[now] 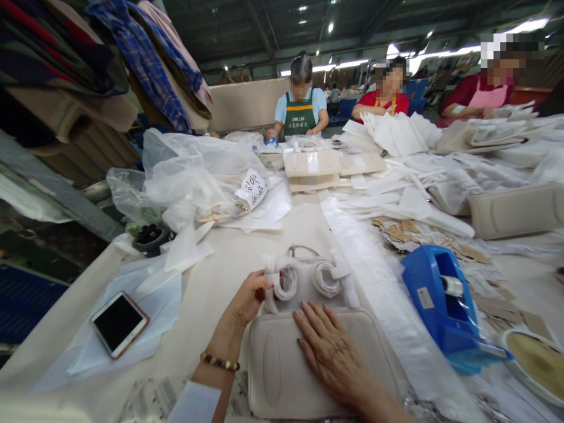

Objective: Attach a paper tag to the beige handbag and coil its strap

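A beige handbag (275, 385) lies flat on the table before me. At its far edge are two round white coils, a left coil (288, 284) and a right coil (325, 282), which look like wrapped handles with white wrapping at their outer sides. My left hand (253, 294) has its thumb and fingers closed on the white wrapping at the left coil. Stretched flat, my right hand (328, 346) rests on the bag's upper face, fingers pointing toward the coils. A thin loop (304, 249) rises behind them.
A blue tape dispenser (434, 299) stands at right, near a tape roll (535, 358). A phone (120, 323) lies on papers at left. Plastic bags (189, 170) and more beige bags (312, 164) are piled farther back. Several co-workers sit across the table.
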`<action>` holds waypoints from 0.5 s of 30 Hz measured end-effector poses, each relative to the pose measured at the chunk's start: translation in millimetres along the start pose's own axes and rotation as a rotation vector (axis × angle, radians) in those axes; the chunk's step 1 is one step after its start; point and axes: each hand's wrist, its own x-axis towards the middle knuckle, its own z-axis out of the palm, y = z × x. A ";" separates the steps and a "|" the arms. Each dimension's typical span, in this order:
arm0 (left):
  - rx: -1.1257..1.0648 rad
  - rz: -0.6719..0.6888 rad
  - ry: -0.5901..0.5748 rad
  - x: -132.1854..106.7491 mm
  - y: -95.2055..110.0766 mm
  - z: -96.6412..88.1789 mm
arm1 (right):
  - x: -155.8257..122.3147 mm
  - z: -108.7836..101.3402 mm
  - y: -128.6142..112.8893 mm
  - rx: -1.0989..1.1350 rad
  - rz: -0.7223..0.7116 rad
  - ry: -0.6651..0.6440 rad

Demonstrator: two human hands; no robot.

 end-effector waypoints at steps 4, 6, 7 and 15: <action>-0.068 -0.044 0.050 1.7 -1.7 13.6 | -0.5 1.4 2.4 -0.043 -0.044 -0.038; -0.078 -0.049 0.085 1.7 -3.8 18.6 | -0.9 2.8 2.7 -0.038 -0.042 -0.035; -0.085 -0.061 0.079 1.8 -4.1 19.3 | -1.3 3.5 2.7 -0.032 -0.041 -0.036; -0.048 -0.172 -0.169 10.6 2.3 10.2 | -4.4 3.8 1.6 0.046 0.006 -0.109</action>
